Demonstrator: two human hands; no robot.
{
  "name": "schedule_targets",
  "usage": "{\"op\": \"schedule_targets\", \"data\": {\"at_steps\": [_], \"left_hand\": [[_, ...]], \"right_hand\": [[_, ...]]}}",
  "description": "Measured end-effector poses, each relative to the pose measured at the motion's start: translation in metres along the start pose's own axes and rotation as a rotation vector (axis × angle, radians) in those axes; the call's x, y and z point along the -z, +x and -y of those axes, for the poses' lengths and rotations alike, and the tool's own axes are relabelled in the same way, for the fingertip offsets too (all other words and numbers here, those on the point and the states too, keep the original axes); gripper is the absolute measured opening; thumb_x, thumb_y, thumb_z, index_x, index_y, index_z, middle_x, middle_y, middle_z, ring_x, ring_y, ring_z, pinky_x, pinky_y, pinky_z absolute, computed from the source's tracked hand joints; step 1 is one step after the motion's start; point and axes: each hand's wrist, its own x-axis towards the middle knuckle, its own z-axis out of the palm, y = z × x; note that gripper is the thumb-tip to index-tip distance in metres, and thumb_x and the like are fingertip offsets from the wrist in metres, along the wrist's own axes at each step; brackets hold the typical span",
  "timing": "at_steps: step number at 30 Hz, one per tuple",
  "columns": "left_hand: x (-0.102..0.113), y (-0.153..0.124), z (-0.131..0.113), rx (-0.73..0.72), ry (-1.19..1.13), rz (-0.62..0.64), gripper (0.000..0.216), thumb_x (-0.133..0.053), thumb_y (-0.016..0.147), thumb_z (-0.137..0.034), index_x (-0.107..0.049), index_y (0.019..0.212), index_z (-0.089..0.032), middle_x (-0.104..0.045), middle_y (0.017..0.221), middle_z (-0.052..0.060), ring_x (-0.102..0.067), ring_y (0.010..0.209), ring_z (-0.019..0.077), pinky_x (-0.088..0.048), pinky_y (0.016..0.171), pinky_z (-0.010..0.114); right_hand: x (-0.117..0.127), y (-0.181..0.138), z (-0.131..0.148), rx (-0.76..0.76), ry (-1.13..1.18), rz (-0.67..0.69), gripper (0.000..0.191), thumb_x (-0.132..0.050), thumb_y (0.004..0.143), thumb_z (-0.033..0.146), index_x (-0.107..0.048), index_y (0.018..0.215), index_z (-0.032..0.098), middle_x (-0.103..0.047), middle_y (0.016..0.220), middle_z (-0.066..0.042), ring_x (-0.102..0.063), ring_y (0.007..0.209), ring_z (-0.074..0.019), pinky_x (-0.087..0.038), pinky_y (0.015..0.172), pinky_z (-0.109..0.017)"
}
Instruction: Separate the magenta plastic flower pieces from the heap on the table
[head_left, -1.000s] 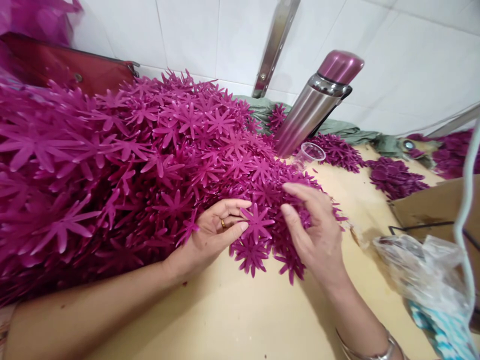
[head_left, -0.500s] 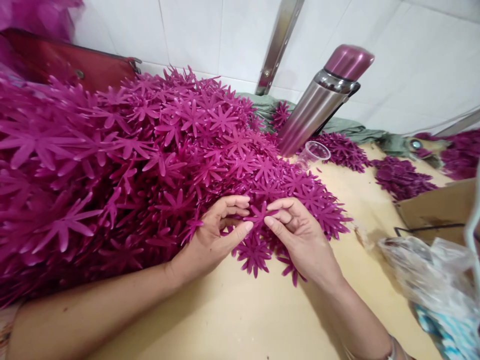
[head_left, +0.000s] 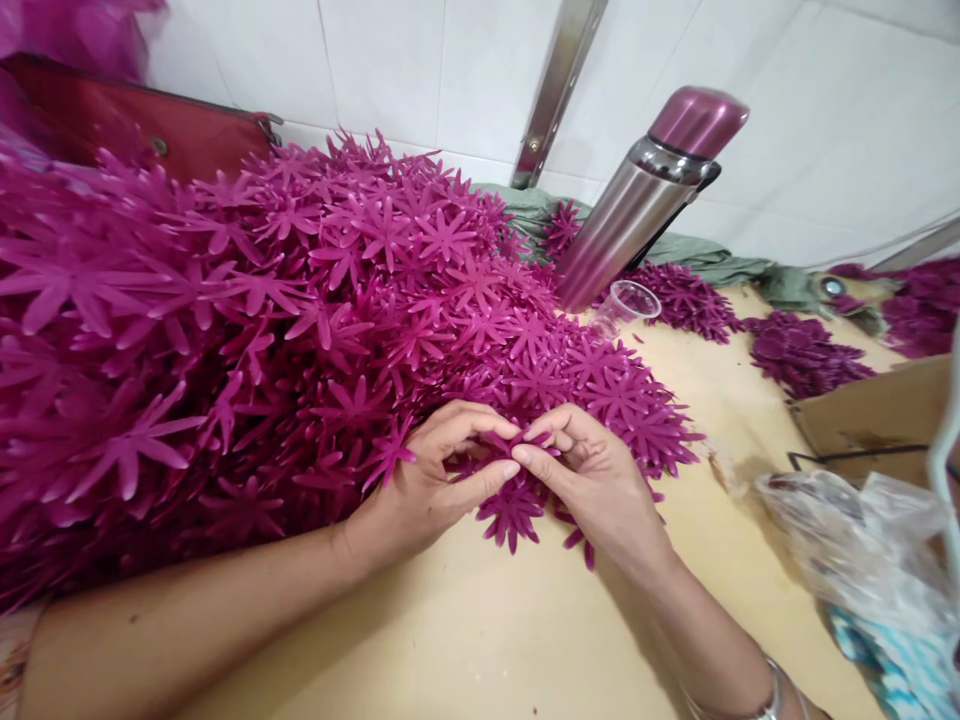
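Note:
Between my two hands is a magenta artificial flower piece (head_left: 504, 441) with narrow, pointed petals. My left hand (head_left: 450, 460) pinches its near side between thumb and forefinger. From the right, my right hand (head_left: 589, 475) pinches it too, and the fingertips of both hands almost meet. My fingers cover part of the piece. Just below them a similar magenta flower (head_left: 511, 512) lies on the table (head_left: 450, 640). A large heap of the same flower pieces (head_left: 360, 300) rises behind and to the left, touching my left wrist area.
A steel and purple thermos (head_left: 630, 210) stands behind the heap, beside a clear plastic cup (head_left: 630, 305). Smaller flower piles (head_left: 806, 355) lie farther right. A cardboard box (head_left: 877, 410) and a clear plastic bag (head_left: 847, 530) are at the right. A red bag (head_left: 180, 125) sits back left.
My hands have come closer together. The left thumb and forefinger have closed on the flower piece, and its petals are now gathered up between the fingertips.

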Motion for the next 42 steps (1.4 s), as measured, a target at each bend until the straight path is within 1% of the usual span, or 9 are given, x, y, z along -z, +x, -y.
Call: {"op": "schedule_targets", "data": {"at_steps": [4, 9, 16, 18, 23, 28, 31, 36, 42], "left_hand": [[0.001, 0.001, 0.001, -0.052, -0.001, -0.001, 0.009, -0.069, 0.093, -0.023, -0.073, 0.1, -0.019, -0.07, 0.106, 0.008, -0.067, 0.105, 0.0196, -0.054, 0.096, 0.034], [0.002, 0.002, -0.003, 0.04, -0.042, -0.022, 0.01, -0.067, 0.093, -0.021, -0.077, 0.095, -0.02, -0.077, 0.108, 0.007, -0.07, 0.105, 0.019, -0.053, 0.099, 0.034], [0.001, 0.003, -0.01, 0.205, -0.219, -0.17, 0.01, -0.066, 0.093, -0.025, -0.073, 0.092, -0.018, -0.071, 0.13, 0.009, -0.064, 0.123, 0.0215, -0.046, 0.11, 0.037], [0.0, 0.003, -0.009, 0.21, -0.24, -0.18, 0.01, -0.066, 0.094, -0.026, -0.071, 0.092, -0.018, -0.071, 0.126, 0.009, -0.064, 0.121, 0.0215, -0.046, 0.108, 0.036], [-0.001, 0.003, -0.005, 0.22, -0.191, -0.163, 0.011, -0.062, 0.097, -0.029, -0.065, 0.101, -0.019, -0.068, 0.095, 0.004, -0.063, 0.093, 0.0163, -0.049, 0.091, 0.03], [-0.002, 0.001, -0.006, 0.181, -0.104, -0.168, 0.017, -0.061, 0.096, -0.023, -0.06, 0.113, -0.021, -0.059, 0.098, 0.002, -0.056, 0.091, 0.0139, -0.046, 0.085, 0.026], [-0.002, -0.002, -0.005, 0.121, -0.031, -0.147, 0.022, -0.064, 0.095, -0.023, -0.06, 0.116, -0.023, -0.057, 0.099, 0.002, -0.055, 0.092, 0.0146, -0.047, 0.084, 0.026], [-0.002, -0.003, -0.003, 0.034, 0.038, -0.102, 0.024, -0.07, 0.091, -0.027, -0.064, 0.114, -0.023, -0.06, 0.117, 0.007, -0.06, 0.108, 0.0194, -0.05, 0.095, 0.031], [-0.004, -0.001, -0.004, 0.058, -0.022, -0.023, 0.024, -0.074, 0.089, -0.024, -0.066, 0.11, -0.018, -0.068, 0.105, 0.006, -0.064, 0.1, 0.0173, -0.052, 0.092, 0.03]], "right_hand": [[0.002, 0.001, -0.002, -0.019, 0.014, 0.014, 0.025, -0.083, 0.08, 0.041, -0.065, 0.083, 0.024, -0.051, 0.059, 0.007, -0.041, 0.048, -0.0093, -0.032, 0.042, -0.022], [0.006, 0.002, -0.003, -0.06, 0.045, 0.012, 0.029, -0.081, 0.082, 0.045, -0.063, 0.081, 0.022, -0.047, 0.056, 0.009, -0.033, 0.045, -0.0069, -0.026, 0.043, -0.021], [0.02, 0.011, -0.007, 0.018, 0.113, -0.27, 0.027, -0.081, 0.081, 0.046, -0.063, 0.084, 0.025, -0.06, 0.066, 0.005, -0.053, 0.058, -0.0126, -0.045, 0.057, -0.025], [0.022, 0.013, -0.007, 0.029, 0.141, -0.305, 0.028, -0.079, 0.081, 0.048, -0.063, 0.085, 0.026, -0.061, 0.07, 0.004, -0.055, 0.061, -0.013, -0.048, 0.061, -0.026], [0.022, 0.015, -0.004, -0.07, 0.192, -0.215, 0.035, -0.083, 0.076, 0.047, -0.065, 0.099, 0.027, -0.064, 0.079, 0.003, -0.06, 0.068, -0.014, -0.052, 0.068, -0.029], [0.021, 0.016, -0.004, -0.052, 0.242, -0.243, 0.041, -0.092, 0.065, 0.038, -0.065, 0.094, 0.026, -0.061, 0.077, 0.005, -0.058, 0.066, -0.0112, -0.052, 0.068, -0.025], [0.019, 0.014, -0.004, -0.029, 0.221, -0.242, 0.037, -0.09, 0.069, 0.038, -0.061, 0.089, 0.025, -0.059, 0.075, 0.006, -0.054, 0.061, -0.0096, -0.049, 0.061, -0.022], [0.008, 0.004, -0.001, 0.03, 0.093, -0.163, 0.025, -0.083, 0.08, 0.035, -0.061, 0.087, 0.025, -0.058, 0.071, 0.005, -0.049, 0.057, -0.0093, -0.042, 0.053, -0.021], [-0.005, -0.004, 0.0, 0.062, 0.071, -0.089, 0.022, -0.083, 0.08, 0.03, -0.062, 0.084, 0.024, -0.059, 0.072, 0.004, -0.056, 0.065, -0.0123, -0.045, 0.056, -0.023]]}}
